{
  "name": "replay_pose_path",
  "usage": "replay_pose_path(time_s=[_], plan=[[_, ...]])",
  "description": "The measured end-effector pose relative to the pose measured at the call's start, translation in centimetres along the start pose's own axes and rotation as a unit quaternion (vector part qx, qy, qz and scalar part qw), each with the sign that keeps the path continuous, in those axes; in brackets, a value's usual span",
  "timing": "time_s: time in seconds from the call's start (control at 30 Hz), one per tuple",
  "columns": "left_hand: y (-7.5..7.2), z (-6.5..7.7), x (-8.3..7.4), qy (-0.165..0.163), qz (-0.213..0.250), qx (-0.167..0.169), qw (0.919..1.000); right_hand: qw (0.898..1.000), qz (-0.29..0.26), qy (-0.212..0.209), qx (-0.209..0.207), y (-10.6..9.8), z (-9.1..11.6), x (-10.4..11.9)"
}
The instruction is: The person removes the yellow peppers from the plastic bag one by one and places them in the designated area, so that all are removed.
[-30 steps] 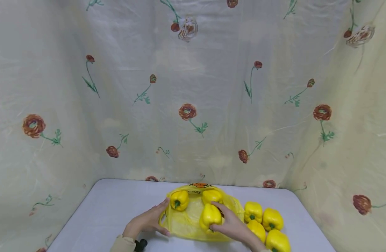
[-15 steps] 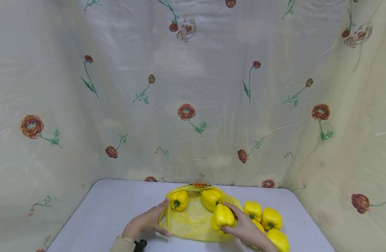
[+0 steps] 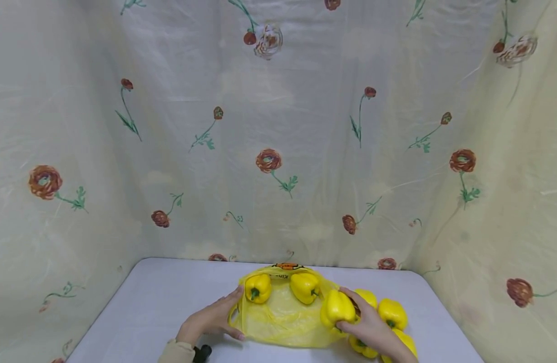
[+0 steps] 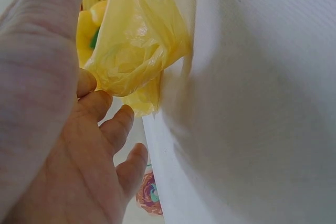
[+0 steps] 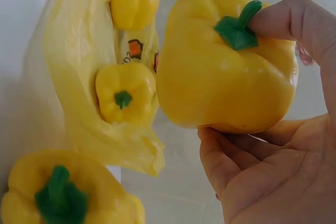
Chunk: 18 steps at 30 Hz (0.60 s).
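We see the right hand (image 3: 368,322) farther right with its yellow pepper (image 3: 337,306).
From over the opening of the yellow bag (image 3: 278,330), we find it at the bag's right edge, exposing the bagged right-hand pepper (image 3: 304,288) and partly covering the rear loose pepper (image 3: 368,296) nearest the bag.

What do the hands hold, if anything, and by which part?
The right hand holds a yellow pepper by its body, thumb at the stem; the left hand only touches the bag.
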<state>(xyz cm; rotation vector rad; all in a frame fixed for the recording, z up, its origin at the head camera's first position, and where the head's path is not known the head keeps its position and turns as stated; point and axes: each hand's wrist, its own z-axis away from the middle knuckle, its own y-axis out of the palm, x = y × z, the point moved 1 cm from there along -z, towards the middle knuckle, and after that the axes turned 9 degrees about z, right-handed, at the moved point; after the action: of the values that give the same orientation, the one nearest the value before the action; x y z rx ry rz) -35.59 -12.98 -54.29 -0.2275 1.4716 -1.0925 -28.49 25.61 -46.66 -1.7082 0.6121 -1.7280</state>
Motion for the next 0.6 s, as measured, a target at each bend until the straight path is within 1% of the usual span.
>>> replay_pose_path(time_s=[0.27,0.43,0.5,0.6], plan=[[-0.1,0.1,-0.3,0.001,-0.005,-0.001,1.0,0.999,0.028,0.004,-0.024,-1.6,0.6,-1.1],[-0.1,0.2,-0.4,0.004,-0.009,0.0,1.0,0.999,0.046,0.014,-0.024,-3.0,0.7,-2.7],[-0.1,0.2,-0.4,0.001,-0.007,0.0,1.0,0.998,0.055,0.014,-0.025,-3.5,0.8,-3.4],[-0.1,0.2,-0.4,-0.004,0.0,0.001,1.0,0.997,0.061,0.025,-0.032,-4.3,0.9,-4.5]])
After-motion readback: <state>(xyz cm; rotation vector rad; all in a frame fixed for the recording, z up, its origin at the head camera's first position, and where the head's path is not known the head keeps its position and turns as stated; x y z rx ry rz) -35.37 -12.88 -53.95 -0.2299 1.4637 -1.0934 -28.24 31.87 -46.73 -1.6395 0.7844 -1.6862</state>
